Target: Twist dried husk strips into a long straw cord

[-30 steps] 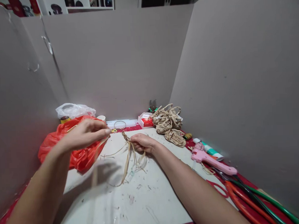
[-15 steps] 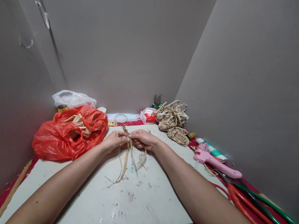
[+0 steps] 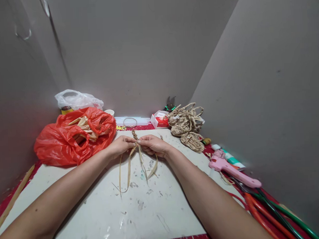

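Observation:
Between my two hands is a short braid [image 3: 134,134] of dried plant fibre, its plaited end pointing away from me. Loose flat straw strands [image 3: 129,170] hang from it toward me over the white board [image 3: 100,206]. My left hand [image 3: 123,145] pinches strands on the left side of the braid. On the other side, my right hand [image 3: 153,145] has its fingers closed on strands close to the braid's lower end. The fingertips of both hands almost meet, and the exact grip on each strand is partly hidden.
A red plastic bag [image 3: 57,145] of dried strips stands at the left. Small woven straw pieces [image 3: 187,123] are piled at the back right. A pink glue gun [image 3: 234,171] and orange-handled scissors [image 3: 258,208] lie along the right edge. Grey walls enclose the back and sides.
The hands have drawn slightly apart, and the strands on the left now hang in a wider loop. The whole view has shifted a little.

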Motion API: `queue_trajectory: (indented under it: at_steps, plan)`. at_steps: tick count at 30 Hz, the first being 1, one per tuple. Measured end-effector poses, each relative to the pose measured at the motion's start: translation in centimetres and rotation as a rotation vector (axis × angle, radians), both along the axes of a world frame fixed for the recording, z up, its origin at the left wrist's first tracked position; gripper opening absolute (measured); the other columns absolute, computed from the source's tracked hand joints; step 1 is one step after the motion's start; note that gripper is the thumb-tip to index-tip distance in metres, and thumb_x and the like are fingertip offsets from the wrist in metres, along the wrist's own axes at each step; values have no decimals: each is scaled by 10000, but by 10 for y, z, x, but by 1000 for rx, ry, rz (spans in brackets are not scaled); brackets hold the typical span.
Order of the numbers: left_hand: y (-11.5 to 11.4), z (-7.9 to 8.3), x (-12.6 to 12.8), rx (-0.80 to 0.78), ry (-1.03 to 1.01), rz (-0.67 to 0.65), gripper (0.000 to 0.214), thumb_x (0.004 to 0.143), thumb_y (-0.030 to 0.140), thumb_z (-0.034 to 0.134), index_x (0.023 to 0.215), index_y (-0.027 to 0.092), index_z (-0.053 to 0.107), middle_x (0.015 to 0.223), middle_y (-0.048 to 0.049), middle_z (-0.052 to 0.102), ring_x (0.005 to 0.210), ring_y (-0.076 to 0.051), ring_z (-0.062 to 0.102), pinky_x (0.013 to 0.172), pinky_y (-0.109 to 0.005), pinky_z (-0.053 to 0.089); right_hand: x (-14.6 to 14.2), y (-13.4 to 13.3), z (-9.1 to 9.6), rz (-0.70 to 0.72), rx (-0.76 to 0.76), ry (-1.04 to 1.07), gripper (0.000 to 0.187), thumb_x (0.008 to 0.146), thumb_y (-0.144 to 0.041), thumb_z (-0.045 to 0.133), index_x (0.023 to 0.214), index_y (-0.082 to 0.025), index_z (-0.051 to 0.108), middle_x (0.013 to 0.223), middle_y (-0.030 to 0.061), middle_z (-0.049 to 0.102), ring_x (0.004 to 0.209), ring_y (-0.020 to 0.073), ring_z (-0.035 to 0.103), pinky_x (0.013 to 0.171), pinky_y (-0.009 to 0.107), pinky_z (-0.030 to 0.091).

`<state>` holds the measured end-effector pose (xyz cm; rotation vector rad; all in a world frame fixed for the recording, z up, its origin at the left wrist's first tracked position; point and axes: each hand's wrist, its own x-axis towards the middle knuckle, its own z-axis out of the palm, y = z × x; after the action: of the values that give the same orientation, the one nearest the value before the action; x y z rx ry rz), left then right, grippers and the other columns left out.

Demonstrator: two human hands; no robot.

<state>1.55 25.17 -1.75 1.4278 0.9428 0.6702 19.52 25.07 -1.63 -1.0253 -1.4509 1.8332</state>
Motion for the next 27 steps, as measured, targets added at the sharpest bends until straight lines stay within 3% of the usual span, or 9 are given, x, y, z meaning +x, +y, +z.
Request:
queue_trajectory:
  at_steps: [4, 9, 17, 23, 25, 27]
  plan:
    - [0, -2, 2, 66, 90, 106, 244, 690, 296, 642, 843, 108, 675, 480, 30, 480, 400, -37, 313, 426, -205, 216, 1, -1, 1, 27, 2, 5, 347, 702, -365, 671, 619, -176, 392, 439, -111, 266, 353, 17, 169, 338, 168, 75]
    - [-3, 2, 4, 167, 171, 175, 252, 681, 339, 631, 775, 109, 675, 532, 15, 527, 451, -48, 369, 444, -190, 253, 1, -2, 1, 42, -3, 0, 337, 695, -348, 675, 621, -177, 394, 444, -112, 268, 350, 14, 163, 340, 164, 70]
    - [-3, 3, 3, 168, 151, 148, 214, 664, 281, 647, 795, 113, 666, 588, -5, 593, 456, -53, 401, 459, -189, 291, 1, -1, -1, 37, -16, -14, 281, 723, -332, 649, 649, -172, 429, 439, -111, 271, 344, 17, 161, 341, 168, 57]
    - [-12, 8, 8, 76, 82, 116, 71, 726, 207, 560, 756, 143, 552, 576, 12, 582, 411, -41, 354, 455, -187, 271, 0, -3, 2, 54, 4, -49, 269, 724, -366, 641, 670, -152, 486, 434, -114, 255, 351, 19, 139, 345, 178, 54]
    - [-12, 7, 8, 113, 109, 103, 53, 739, 200, 530, 754, 149, 536, 550, 27, 548, 419, -50, 362, 459, -190, 273, -2, -5, 3, 47, 31, -73, 269, 721, -375, 639, 677, -152, 496, 435, -112, 259, 353, 21, 142, 344, 183, 59]
    - [-8, 5, 8, 250, 171, 107, 45, 727, 179, 518, 714, 144, 544, 526, 39, 504, 457, -62, 383, 480, -193, 286, -4, -6, 2, 19, 79, -115, 269, 711, -380, 640, 675, -157, 493, 433, -109, 275, 351, 24, 155, 344, 189, 70]
